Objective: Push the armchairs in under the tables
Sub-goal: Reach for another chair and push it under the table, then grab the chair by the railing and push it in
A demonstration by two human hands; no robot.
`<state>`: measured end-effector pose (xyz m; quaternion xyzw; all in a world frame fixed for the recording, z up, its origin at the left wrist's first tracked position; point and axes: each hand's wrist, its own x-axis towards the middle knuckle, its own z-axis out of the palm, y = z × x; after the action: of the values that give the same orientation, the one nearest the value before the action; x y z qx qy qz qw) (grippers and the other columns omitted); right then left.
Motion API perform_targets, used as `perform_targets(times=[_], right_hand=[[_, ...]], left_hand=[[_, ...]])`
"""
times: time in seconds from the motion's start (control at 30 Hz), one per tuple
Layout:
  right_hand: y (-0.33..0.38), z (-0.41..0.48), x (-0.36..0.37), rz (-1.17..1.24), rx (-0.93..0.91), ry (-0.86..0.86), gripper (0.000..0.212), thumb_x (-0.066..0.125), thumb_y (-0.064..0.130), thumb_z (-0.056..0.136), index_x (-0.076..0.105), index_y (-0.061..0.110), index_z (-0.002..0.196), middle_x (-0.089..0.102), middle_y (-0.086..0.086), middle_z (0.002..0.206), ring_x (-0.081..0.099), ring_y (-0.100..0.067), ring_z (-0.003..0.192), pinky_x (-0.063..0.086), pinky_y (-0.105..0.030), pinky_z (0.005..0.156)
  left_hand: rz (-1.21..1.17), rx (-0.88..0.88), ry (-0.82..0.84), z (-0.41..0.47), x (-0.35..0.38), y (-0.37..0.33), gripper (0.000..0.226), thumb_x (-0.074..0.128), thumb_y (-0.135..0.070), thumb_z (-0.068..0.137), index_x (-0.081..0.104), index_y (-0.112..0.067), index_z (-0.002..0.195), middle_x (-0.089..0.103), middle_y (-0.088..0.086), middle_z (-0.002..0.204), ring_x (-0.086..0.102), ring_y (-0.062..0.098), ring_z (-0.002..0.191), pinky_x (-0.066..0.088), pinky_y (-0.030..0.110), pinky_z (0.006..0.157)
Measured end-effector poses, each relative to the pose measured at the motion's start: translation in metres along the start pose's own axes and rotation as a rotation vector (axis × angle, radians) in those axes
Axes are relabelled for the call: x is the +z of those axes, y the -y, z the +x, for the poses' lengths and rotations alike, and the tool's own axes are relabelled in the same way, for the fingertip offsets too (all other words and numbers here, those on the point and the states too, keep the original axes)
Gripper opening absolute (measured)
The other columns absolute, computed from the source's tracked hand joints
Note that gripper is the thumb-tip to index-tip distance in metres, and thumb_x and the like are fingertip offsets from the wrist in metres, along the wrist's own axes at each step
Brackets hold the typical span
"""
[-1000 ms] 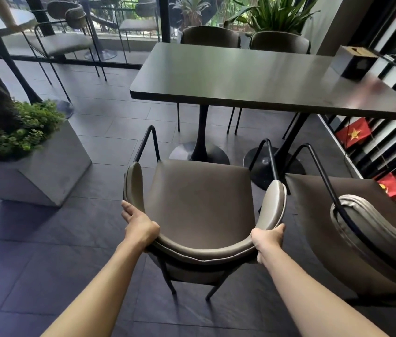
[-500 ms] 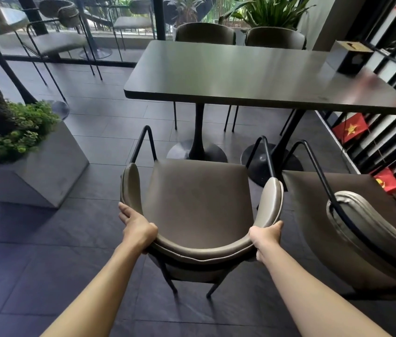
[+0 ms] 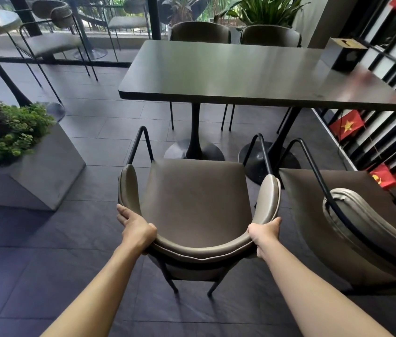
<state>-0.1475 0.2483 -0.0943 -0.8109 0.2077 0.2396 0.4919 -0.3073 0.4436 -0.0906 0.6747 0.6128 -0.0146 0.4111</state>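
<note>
Dark grey stone-tile floor (image 3: 90, 142), café interior, glass wall and greenery at the back. Landmark: long dark rectangular table (image 3: 253, 74) on black pedestal bases.

Far left of the table: square grey concrete planter (image 3: 34, 176) with low green shrubs. Behind it, beyond the table's left end, a wire-legged chair (image 3: 51, 45) by the glass.

In front of the table's near edge, left half: brown leather-look armchair with curved backrest and black metal frame (image 3: 197, 198). It stands clear of the table; seat front falls short of the tabletop edge, roughly in line with the left pedestal base.

Left hand (image 3: 137, 227) is wrapped over the left curve of the backrest, thumb lying along the outer side, fingers tucked under the rim. Right hand (image 3: 264, 231) is closed around the right curve likewise, thumb on top.

In front of the table's right half: second matching brown armchair (image 3: 338, 227), just beside the first, angled, also not under the table.

Across the table, two more dark chair backs (image 3: 236, 32) sit tucked at the far edge.

On the table's far right corner: small black box (image 3: 340, 55), possibly a tissue holder. Right of the table, small red flags with yellow stars (image 3: 346, 125) against a slatted black-and-white wall.
</note>
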Motion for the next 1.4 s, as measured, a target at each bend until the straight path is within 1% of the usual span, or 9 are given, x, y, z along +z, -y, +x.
perform_targets(times=[0.2,0.27,0.37,0.5,0.63,0.8,1.0,1.2,1.4], right_hand=[[0.0,-0.002,-0.002,-0.03,0.01,0.012,0.09,0.053,-0.005,0.083,0.005,0.027,0.152,0.035,-0.017,0.145,0.049,-0.04,0.122,0.048,-0.056,0.096],[0.002,-0.006,-0.003,-0.073,-0.002,0.01,0.092,0.057,0.001,0.084,0.001,0.031,0.151,0.034,-0.02,0.143,0.051,-0.041,0.118,0.049,-0.055,0.093],[0.009,-0.016,-0.005,-0.3,-0.183,-0.058,0.096,0.061,0.013,0.088,-0.008,0.033,0.151,0.028,-0.02,0.145,0.045,-0.04,0.125,0.042,-0.048,0.101],[0.029,-0.027,-0.008,-0.385,-0.348,-0.067,0.081,0.056,0.017,0.089,0.006,0.024,0.152,0.022,-0.015,0.153,0.031,-0.037,0.139,0.031,-0.05,0.113],[0.048,-0.037,-0.027,-0.462,-0.453,-0.009,0.071,0.05,0.013,0.089,0.016,0.016,0.152,0.019,-0.009,0.158,0.024,-0.029,0.144,0.025,-0.043,0.117],[0.077,-0.058,-0.055,-0.438,-0.56,0.096,0.067,0.045,0.012,0.091,0.017,0.013,0.152,0.013,-0.006,0.161,0.015,-0.022,0.149,0.018,-0.034,0.118],[0.116,-0.066,-0.113,-0.343,-0.622,0.117,0.066,0.045,0.014,0.093,0.017,0.017,0.153,0.027,-0.008,0.157,0.033,-0.025,0.141,0.03,-0.032,0.111],[0.127,-0.045,-0.194,-0.218,-0.605,0.041,0.07,0.046,0.013,0.092,0.012,0.02,0.153,0.027,-0.011,0.157,0.036,-0.029,0.14,0.034,-0.035,0.112],[0.119,0.023,-0.291,-0.204,-0.504,-0.08,0.071,0.046,0.012,0.092,0.012,0.019,0.154,0.031,-0.01,0.156,0.039,-0.03,0.137,0.035,-0.033,0.106]], left_hand=[[0.01,0.0,-0.02,-0.004,-0.001,0.0,0.098,0.053,-0.007,0.088,-0.026,-0.015,0.147,-0.016,0.006,0.16,0.027,0.047,0.137,0.058,0.052,0.072],[0.035,0.03,-0.047,-0.007,-0.001,0.001,0.099,0.053,-0.011,0.088,-0.027,-0.013,0.146,-0.014,0.01,0.16,0.031,0.047,0.134,0.055,0.049,0.083],[0.105,0.094,-0.093,-0.019,-0.003,-0.001,0.096,0.052,-0.013,0.089,-0.023,-0.008,0.147,-0.016,0.014,0.159,0.031,0.041,0.138,0.034,0.043,0.108],[0.093,0.162,-0.091,-0.043,-0.011,-0.024,0.091,0.052,-0.015,0.088,-0.014,-0.017,0.151,-0.022,0.01,0.157,0.006,0.042,0.145,0.023,0.045,0.115],[0.003,0.262,-0.098,-0.077,-0.022,-0.064,0.086,0.052,-0.015,0.089,-0.007,-0.016,0.152,-0.016,0.016,0.157,0.012,0.039,0.145,0.019,0.04,0.116],[-0.091,0.393,-0.072,-0.127,-0.029,-0.113,0.078,0.051,-0.013,0.089,0.007,-0.011,0.152,0.002,0.019,0.157,0.026,0.036,0.141,0.025,0.038,0.114],[-0.138,0.5,-0.043,-0.185,-0.012,-0.161,0.07,0.049,-0.014,0.092,0.012,-0.012,0.151,0.012,0.018,0.155,0.025,0.034,0.142,0.026,0.038,0.114],[-0.142,0.636,0.065,-0.235,0.037,-0.209,0.064,0.049,-0.02,0.093,0.022,-0.013,0.15,0.034,0.018,0.149,0.036,0.031,0.136,0.03,0.04,0.113],[-0.085,0.643,0.222,-0.287,0.132,-0.254,0.068,0.046,-0.026,0.094,0.012,-0.016,0.152,0.036,0.015,0.15,0.04,0.03,0.135,0.031,0.04,0.113]])
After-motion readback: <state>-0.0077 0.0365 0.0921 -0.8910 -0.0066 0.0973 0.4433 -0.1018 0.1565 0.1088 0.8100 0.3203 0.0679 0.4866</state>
